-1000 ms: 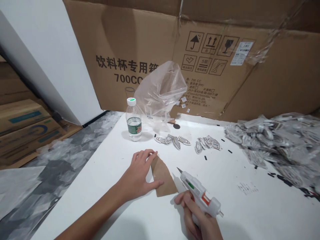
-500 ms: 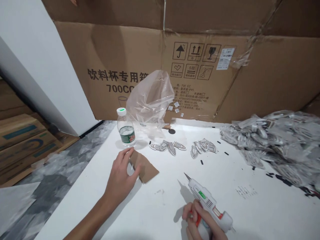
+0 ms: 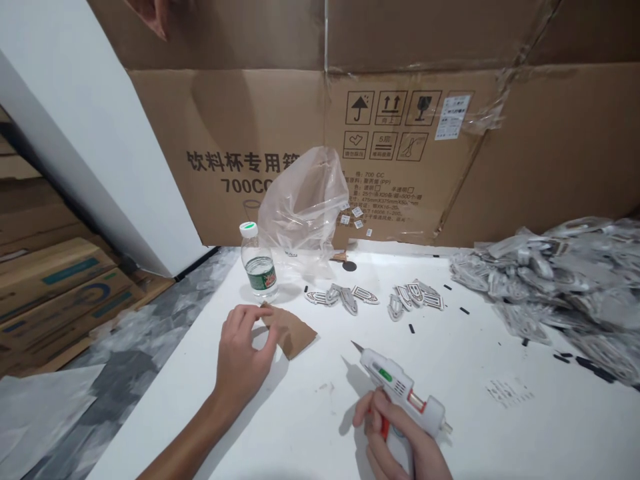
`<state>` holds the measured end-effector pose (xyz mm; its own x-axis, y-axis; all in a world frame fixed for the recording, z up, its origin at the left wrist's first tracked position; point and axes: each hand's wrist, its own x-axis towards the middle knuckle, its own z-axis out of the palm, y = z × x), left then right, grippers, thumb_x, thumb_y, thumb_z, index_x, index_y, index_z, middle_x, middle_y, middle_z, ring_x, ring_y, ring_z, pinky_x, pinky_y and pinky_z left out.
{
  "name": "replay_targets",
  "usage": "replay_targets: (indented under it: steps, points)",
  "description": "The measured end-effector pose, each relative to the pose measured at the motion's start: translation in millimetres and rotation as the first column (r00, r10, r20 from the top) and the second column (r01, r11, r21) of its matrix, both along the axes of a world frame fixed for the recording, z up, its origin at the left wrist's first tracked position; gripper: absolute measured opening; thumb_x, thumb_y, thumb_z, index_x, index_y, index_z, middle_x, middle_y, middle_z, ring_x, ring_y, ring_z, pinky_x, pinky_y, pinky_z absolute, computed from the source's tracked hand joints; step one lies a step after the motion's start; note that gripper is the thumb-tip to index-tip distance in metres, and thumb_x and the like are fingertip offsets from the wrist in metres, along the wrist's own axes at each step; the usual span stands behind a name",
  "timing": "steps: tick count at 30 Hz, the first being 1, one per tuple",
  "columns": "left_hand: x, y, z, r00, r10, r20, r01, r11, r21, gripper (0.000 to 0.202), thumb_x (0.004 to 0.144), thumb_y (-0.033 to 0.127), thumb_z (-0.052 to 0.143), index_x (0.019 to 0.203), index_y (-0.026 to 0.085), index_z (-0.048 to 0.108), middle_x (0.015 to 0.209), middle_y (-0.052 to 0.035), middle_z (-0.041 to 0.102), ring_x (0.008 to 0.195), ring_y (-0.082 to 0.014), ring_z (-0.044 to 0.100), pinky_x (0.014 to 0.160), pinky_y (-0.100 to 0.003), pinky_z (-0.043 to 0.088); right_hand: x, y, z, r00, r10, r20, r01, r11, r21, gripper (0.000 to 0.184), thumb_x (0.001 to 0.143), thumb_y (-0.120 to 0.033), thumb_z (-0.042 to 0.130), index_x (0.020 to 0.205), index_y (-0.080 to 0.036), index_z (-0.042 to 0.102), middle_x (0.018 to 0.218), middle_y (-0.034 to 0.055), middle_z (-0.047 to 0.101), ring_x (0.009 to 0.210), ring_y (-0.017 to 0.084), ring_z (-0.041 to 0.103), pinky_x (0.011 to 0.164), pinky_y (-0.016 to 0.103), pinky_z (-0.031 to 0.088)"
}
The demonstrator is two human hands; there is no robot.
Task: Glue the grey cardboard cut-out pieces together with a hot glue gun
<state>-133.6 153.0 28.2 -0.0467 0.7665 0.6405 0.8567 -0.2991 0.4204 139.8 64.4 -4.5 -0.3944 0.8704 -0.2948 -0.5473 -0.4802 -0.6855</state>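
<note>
My left hand is at the left edge of a small torn piece of brown cardboard, its thumb and forefinger gripping that edge. My right hand is wrapped around the handle of a white hot glue gun, a finger by the red trigger. The metal nozzle points up and left, towards the cardboard but apart from it. Just behind my left hand stands a clear bottle with a green label and white cap. Flat grey-white pointed pieces lie beyond the cardboard, with a second cluster to their right.
A crumpled clear plastic bag stands against the large cardboard wall. A heap of plastic-wrapped pieces covers the table's right rear. Small black strips are scattered about. Part of another person's hand shows at the top left.
My right hand has brought the glue gun a little left and up, closer to the cardboard. My left fingers have curled more at the cardboard's edge. The other person's hand shows more.
</note>
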Motion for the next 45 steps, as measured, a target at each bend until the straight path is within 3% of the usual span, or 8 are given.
replay_targets:
  steps: [7,14,19,29,33,37,42,45]
  points:
    - [0,-3,-4.2,0.989,-0.141,0.041,0.139,0.989,0.054,0.006,0.099,0.017,0.064,0.095,0.02,0.068,0.071,0.0044,0.059,0.065,-0.013,0.057,0.067,-0.029,0.048,-8,20,3.4,0.97,0.118,-0.212,-0.079,0.98,0.182,0.049,0.109,-0.057,0.058,0.1,-0.012,0.077,0.042,-0.0091,0.035,0.036,0.008,0.019,0.04,0.021,0.023]
    - [2,-7,-4.4,0.957,-0.285,-0.058,0.287,0.958,0.024,0.027,0.098,0.014,0.062,0.072,0.019,0.059,0.059,0.0049,0.049,0.053,-0.0101,0.043,0.056,-0.027,0.037,-10,19,-7.3,0.935,0.071,-0.347,-0.001,0.98,0.197,0.05,0.113,-0.056,0.048,0.091,-0.018,0.072,0.064,0.0045,0.066,0.04,0.01,0.043,0.046,0.024,0.032]
    - [5,-5,-5.9,0.927,-0.358,-0.112,0.357,0.934,-0.03,0.034,0.099,0.015,0.064,0.066,0.019,0.056,0.056,0.0049,0.045,0.051,-0.0097,0.04,0.054,-0.028,0.033,-5,21,-5.7,0.921,0.127,-0.368,-0.081,0.987,0.137,0.062,0.111,-0.066,0.046,0.095,-0.013,0.073,0.086,0.014,0.077,0.038,0.01,0.05,0.041,0.024,0.032]
    - [-1,2,1.3,0.948,-0.278,-0.158,0.279,0.96,-0.017,0.021,0.101,0.019,0.067,0.08,0.02,0.065,0.062,0.005,0.052,0.053,-0.0099,0.044,0.055,-0.027,0.035,-9,19,-14.1,0.928,0.097,-0.361,-0.094,0.995,0.027,0.071,0.106,-0.083,0.039,0.097,-0.018,0.067,0.071,0.0111,0.074,0.044,0.014,0.056,0.041,0.02,0.034]
    - [-2,4,-5.3,0.919,-0.347,-0.186,0.329,0.936,-0.123,0.004,0.1,0.023,0.071,0.1,0.022,0.068,0.077,0.0024,0.064,0.066,-0.0123,0.059,0.063,-0.026,0.043,-9,24,-16.2,0.965,0.155,-0.212,-0.148,0.988,0.051,0.087,0.092,-0.101,0.035,0.097,-0.019,0.064,0.067,0.0108,0.074,0.04,0.014,0.055,0.039,0.019,0.029]
    - [-4,7,-8.4,0.892,-0.384,-0.237,0.352,0.921,-0.167,0.009,0.099,0.027,0.072,0.103,0.022,0.065,0.084,0.001,0.067,0.073,-0.0142,0.064,0.067,-0.026,0.047,-14,26,-21.9,0.987,0.144,-0.075,-0.136,0.986,0.1,0.1,0.079,-0.111,0.028,0.093,-0.019,0.062,0.059,0.0111,0.072,0.035,0.012,0.049,0.036,0.019,0.027]
    - [-4,10,0.7,0.903,-0.345,-0.255,0.32,0.938,-0.133,0.002,0.101,0.024,0.066,0.101,0.022,0.065,0.083,0.0006,0.064,0.073,-0.0146,0.061,0.068,-0.027,0.047,-25,22,-23.1,0.992,0.065,-0.11,-0.059,0.997,0.056,0.087,0.08,-0.108,0.043,0.098,-0.024,0.053,0.06,0.0034,0.07,0.033,0.013,0.047,0.034,0.021,0.035]
    - [-2,14,12.3,0.921,-0.286,-0.266,0.282,0.958,-0.054,0.006,0.103,0.023,0.064,0.098,0.022,0.066,0.082,0.001,0.066,0.068,-0.013,0.059,0.066,-0.027,0.047,-25,19,-19.5,0.999,0.027,-0.041,-0.024,0.998,0.064,0.076,0.083,-0.096,0.066,0.105,-0.025,0.051,0.07,0.0002,0.073,0.037,0.016,0.057,0.039,0.026,0.045]
